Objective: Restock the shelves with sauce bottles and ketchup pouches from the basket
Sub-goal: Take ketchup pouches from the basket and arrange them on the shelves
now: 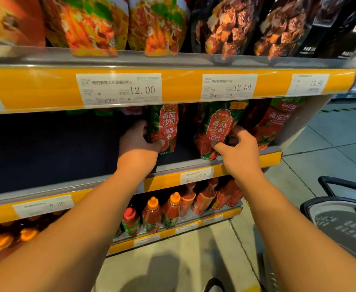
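Head view. Supermarket aisle, tiled floor; three-tier shelving with yellow price rails.

Middle shelf (215, 163): item in hand. Left hand (140, 140), fingers curled round the lower left edge of a ketchup pouch (165, 127), thumb pressed on its front; pouch upright, set back on the shelf. Right hand (239, 147), fingers and thumb pinching the lower right part of a second ketchup pouch (212, 130), which stands at the shelf front, slightly tilted. Both pouches: green and red print, red label panel reading TOMATO KETCHUP, glossy soft film. A third pouch (276, 123) of another brand stands just beside, to the right.

Progress, as judged: placement of pouches under way. Shelf bay to the left of the left hand is dark and bare, so much stocking appears left.

Lower shelf: sauce bottles (162, 213) in a row, orange and red caps, already faced.

Top shelf: pasta sauce pouches (92, 26), full.

Basket (341, 220): at right on the floor, contents not visible.
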### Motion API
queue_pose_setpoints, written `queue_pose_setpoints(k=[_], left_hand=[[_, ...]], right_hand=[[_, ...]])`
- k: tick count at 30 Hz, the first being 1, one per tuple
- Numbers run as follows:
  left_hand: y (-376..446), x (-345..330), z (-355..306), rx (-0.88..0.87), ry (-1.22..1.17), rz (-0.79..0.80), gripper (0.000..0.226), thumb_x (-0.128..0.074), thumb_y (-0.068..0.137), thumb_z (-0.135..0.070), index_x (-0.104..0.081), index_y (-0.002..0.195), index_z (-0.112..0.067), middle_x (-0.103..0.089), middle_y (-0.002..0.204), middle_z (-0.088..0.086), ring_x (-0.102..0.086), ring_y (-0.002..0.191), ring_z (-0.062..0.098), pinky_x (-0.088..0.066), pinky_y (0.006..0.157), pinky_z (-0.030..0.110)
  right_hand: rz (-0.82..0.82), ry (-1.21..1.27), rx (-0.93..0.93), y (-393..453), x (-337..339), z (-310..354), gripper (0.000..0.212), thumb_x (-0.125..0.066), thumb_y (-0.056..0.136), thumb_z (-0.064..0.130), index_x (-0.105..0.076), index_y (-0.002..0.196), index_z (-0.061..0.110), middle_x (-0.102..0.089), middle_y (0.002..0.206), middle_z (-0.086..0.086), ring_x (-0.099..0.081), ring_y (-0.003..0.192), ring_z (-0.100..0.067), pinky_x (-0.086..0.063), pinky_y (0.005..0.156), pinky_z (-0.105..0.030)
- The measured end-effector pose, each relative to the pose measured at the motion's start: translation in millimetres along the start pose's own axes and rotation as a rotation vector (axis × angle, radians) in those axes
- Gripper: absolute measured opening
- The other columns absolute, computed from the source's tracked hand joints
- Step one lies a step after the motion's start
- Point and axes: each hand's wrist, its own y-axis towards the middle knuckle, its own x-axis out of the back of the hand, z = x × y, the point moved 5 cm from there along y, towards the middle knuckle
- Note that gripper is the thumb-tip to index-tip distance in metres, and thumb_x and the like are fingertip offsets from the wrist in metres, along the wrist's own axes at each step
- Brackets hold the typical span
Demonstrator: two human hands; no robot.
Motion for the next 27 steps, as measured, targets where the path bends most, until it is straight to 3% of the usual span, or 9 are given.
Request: queue_pose_setpoints(k=[5, 7, 11, 15, 18, 20, 22, 24, 27], left_hand=[[14.8, -25.7, -6.0, -0.055, 0.018, -0.068, 0.038, -0.076, 0.091, -0.026, -0.069, 0.128, -0.018, -0.070, 0.130, 0.001, -0.065, 0.118, 0.020, -0.047, 0.097, 0.027], [21.1, -36.0, -8.8, -0.071, 0.026, -0.085, 0.033, -0.074, 0.092, -0.025, -0.071, 0.124, -0.017, -0.072, 0.126, 0.002, -0.066, 0.115, 0.020, -0.045, 0.093, 0.024], [32.1, -52.4, -17.3, -0.087, 0.043, -0.059, 0.033, -0.073, 0.091, -0.021, -0.071, 0.124, -0.018, -0.072, 0.124, 0.002, -0.066, 0.113, 0.020, -0.042, 0.087, 0.021], [37.0, -60.3, -25.3, -0.125, 0.036, -0.047, 0.037, -0.072, 0.091, -0.020, -0.070, 0.128, -0.018, -0.070, 0.127, 0.002, -0.064, 0.116, 0.020, -0.040, 0.089, 0.020], [38.6, -60.5, -24.8, -0.133, 0.029, -0.051, 0.035, -0.072, 0.092, -0.020, -0.069, 0.127, -0.017, -0.069, 0.126, 0.003, -0.063, 0.115, 0.019, -0.040, 0.087, 0.021], [40.3, -60.5, -23.4, -0.129, 0.035, -0.060, 0.036, -0.074, 0.091, -0.022, -0.069, 0.125, -0.016, -0.068, 0.126, 0.004, -0.062, 0.115, 0.020, -0.042, 0.088, 0.024], [42.5, -60.8, -21.8, -0.120, 0.028, -0.070, 0.040, -0.077, 0.089, -0.023, -0.067, 0.127, -0.015, -0.067, 0.130, 0.006, -0.062, 0.119, 0.022, -0.046, 0.093, 0.027], [44.1, -62.1, -20.4, -0.114, 0.017, -0.071, 0.044, -0.077, 0.089, -0.023, -0.066, 0.130, -0.014, -0.066, 0.132, 0.006, -0.062, 0.121, 0.022, -0.048, 0.098, 0.029], [46.0, -63.4, -18.8, -0.117, 0.002, -0.081, 0.043, -0.078, 0.088, -0.024, -0.067, 0.128, -0.013, -0.068, 0.128, 0.005, -0.064, 0.116, 0.021, -0.051, 0.095, 0.030]], right_hand=[[-0.023, -0.011, 0.033, 0.8, 2.7, -6.6, 0.017, -0.079, 0.091, 0.021, -0.064, 0.096, 0.025, -0.048, 0.060, 0.006, -0.039, 0.046, -0.007, -0.034, 0.044, -0.014], [-0.040, -0.029, 0.034, 2.6, 0.6, -8.2, 0.017, -0.078, 0.091, 0.020, -0.063, 0.099, 0.023, -0.050, 0.061, 0.005, -0.041, 0.044, -0.006, -0.034, 0.044, -0.014], [-0.099, -0.051, -0.016, 7.2, -5.3, -11.6, 0.021, -0.069, 0.091, 0.010, -0.061, 0.107, 0.020, -0.069, 0.082, -0.003, -0.064, 0.060, -0.016, -0.047, 0.056, -0.031], [-0.161, -0.019, -0.068, 8.1, -14.7, -15.1, 0.024, -0.063, 0.090, 0.003, -0.059, 0.109, 0.016, -0.067, 0.091, -0.003, -0.069, 0.074, -0.024, -0.060, 0.063, -0.044], [-0.148, -0.016, -0.092, 10.7, -21.9, -14.2, 0.039, -0.061, 0.091, 0.001, -0.056, 0.126, 0.015, -0.066, 0.102, -0.004, -0.062, 0.079, -0.016, -0.055, 0.067, -0.036], [-0.117, 0.020, -0.072, 12.8, -28.6, -11.4, 0.059, -0.063, 0.089, 0.001, -0.050, 0.143, 0.022, -0.067, 0.121, 0.001, -0.065, 0.101, -0.017, -0.057, 0.088, -0.034], [-0.108, 0.051, -0.065, 14.5, -34.1, -9.8, 0.068, -0.066, 0.088, -0.001, -0.046, 0.148, 0.026, -0.064, 0.133, 0.003, -0.063, 0.116, -0.019, -0.054, 0.103, -0.038], [-0.098, 0.068, -0.079, 15.9, -36.4, -10.2, 0.074, -0.066, 0.087, -0.003, -0.043, 0.151, 0.026, -0.062, 0.134, 0.001, -0.062, 0.114, -0.019, -0.054, 0.103, -0.039], [-0.061, 0.096, -0.084, 15.4, -36.5, -10.1, 0.084, -0.061, 0.087, -0.005, -0.031, 0.159, 0.025, -0.057, 0.143, 0.000, -0.060, 0.115, -0.017, -0.050, 0.098, -0.027]])
